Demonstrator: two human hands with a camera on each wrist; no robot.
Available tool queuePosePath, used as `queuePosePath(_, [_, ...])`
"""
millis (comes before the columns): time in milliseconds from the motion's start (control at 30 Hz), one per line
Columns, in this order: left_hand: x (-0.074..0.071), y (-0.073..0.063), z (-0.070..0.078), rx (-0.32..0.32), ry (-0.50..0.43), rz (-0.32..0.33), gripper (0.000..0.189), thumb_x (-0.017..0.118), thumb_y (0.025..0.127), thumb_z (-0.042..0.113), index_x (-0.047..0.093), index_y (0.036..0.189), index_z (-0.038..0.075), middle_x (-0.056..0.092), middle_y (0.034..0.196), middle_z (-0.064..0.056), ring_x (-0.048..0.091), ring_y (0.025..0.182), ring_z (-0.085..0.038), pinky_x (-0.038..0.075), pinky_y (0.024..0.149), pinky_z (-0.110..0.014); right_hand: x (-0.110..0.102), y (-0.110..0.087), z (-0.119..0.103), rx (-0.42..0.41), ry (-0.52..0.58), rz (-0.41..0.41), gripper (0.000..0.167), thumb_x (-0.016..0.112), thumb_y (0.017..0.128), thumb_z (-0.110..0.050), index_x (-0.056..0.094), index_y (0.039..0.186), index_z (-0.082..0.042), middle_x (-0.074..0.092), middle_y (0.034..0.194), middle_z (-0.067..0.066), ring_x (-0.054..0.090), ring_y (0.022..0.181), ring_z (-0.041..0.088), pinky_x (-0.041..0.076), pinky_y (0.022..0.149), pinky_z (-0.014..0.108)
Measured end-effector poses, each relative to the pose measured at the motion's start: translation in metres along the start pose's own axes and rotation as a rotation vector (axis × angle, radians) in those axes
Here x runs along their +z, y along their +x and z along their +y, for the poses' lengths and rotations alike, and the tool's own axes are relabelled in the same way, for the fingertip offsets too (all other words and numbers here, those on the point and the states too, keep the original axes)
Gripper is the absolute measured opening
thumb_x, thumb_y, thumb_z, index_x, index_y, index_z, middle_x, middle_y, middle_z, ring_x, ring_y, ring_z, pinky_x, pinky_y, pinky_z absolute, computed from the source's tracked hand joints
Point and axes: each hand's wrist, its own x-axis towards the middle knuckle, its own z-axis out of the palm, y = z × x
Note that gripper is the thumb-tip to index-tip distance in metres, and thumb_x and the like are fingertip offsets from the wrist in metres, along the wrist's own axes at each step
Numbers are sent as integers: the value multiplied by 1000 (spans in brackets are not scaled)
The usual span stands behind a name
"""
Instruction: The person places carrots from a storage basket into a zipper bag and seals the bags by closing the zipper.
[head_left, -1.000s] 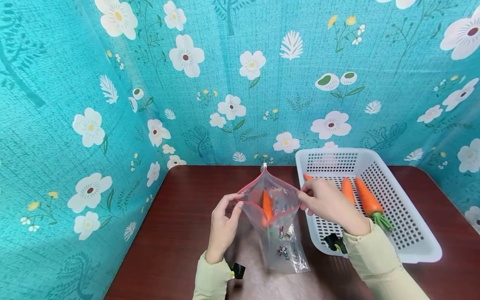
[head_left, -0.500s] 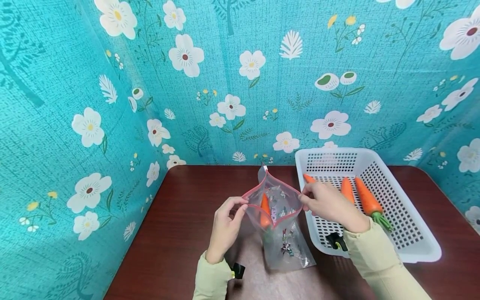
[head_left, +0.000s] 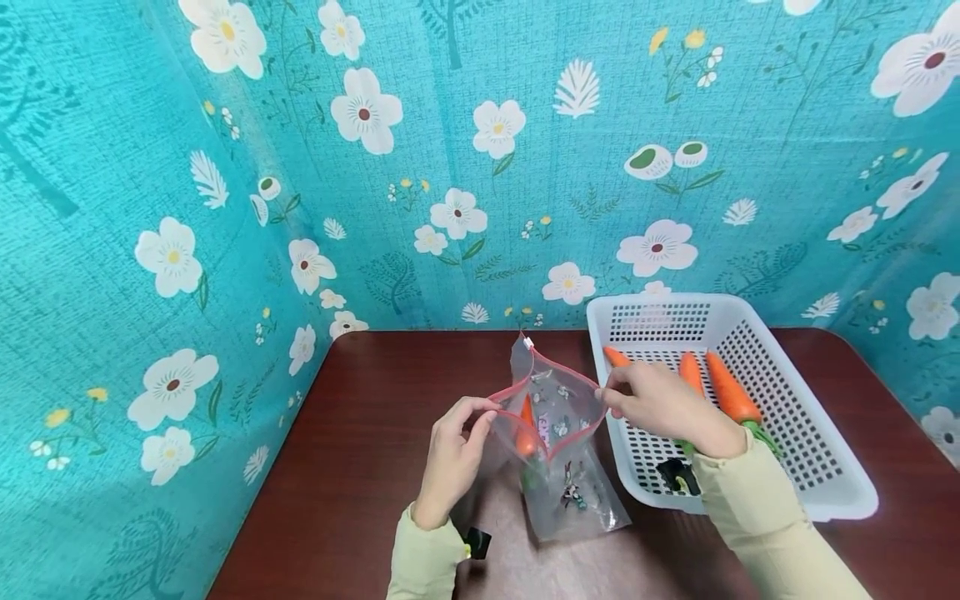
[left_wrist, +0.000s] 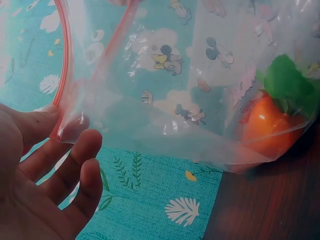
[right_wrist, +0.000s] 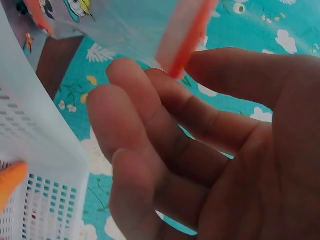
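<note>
Between both hands a clear zip bag (head_left: pixel 577 492) with a red seal and printed cartoon figures is spread wide at the mouth. My left hand (head_left: pixel 453 454) pinches its left edge between thumb and fingers. On the opposite side, my right hand (head_left: pixel 660 404) pinches the red rim, as the right wrist view shows up close. Inside the bag stands a carrot (head_left: pixel 527 429), tip upward; its orange top end and green leaves (left_wrist: pixel 290 82) lie at the bag's bottom in the left wrist view. A white slider (head_left: pixel 528 342) sits at the far corner of the seal.
To the right is a white perforated basket (head_left: pixel 847 492) holding several carrots, one carrot (head_left: pixel 731 390) at its right side. The right forearm passes over its front rim. Behind the dark red table (head_left: pixel 360 467) hangs a teal flowered cloth (head_left: pixel 420 167).
The bag's mouth has tilted down a little, its far corner leaning back. My left hand has shifted slightly right; both hands keep their pinch. The head view has turned slightly.
</note>
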Motion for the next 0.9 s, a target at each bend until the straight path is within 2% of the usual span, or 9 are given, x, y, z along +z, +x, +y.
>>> queuePosePath(133, [-1,-2,-1,18,-2,-11,9,62,93,13,67,101,16,67,90,-5,54,68,-9,48,60,-21,-7,-1,3,-13,13,32,18,57,94,-20,68,85,-9,54,61,-1,45,51,12,38,50,26])
queuePosePath(400, [1,0,-1,66,18,-50,10,57,97,15,64,102,12,65,85,-8,57,68,-15,48,60,-21,-20,-6,10,-16,1,116,17,59,93,-19,66,80,-10,49,55,-2,45,50,13,38,52,28])
queuePosePath(500, [1,0,-1,78,23,-53,9,57,97,14,64,102,12,66,88,-8,57,69,-13,50,61,-22,-25,-6,11,6,-12,131,16,57,94,-19,68,87,-8,55,61,-1,47,52,14,38,54,29])
queuePosePath(667, [-1,1,-2,90,37,-59,9,56,98,13,63,102,11,67,89,-9,56,70,-12,49,61,-22,-32,-2,13,29,-3,179,19,58,94,-19,68,97,-3,66,80,7,54,64,16,43,59,30])
queuePosePath(900, [-1,1,-2,65,62,-97,8,53,99,15,61,102,13,67,97,-2,53,72,-9,49,65,-21,-35,2,18,34,28,341,20,57,95,-20,65,102,-3,69,91,14,59,73,20,45,65,32])
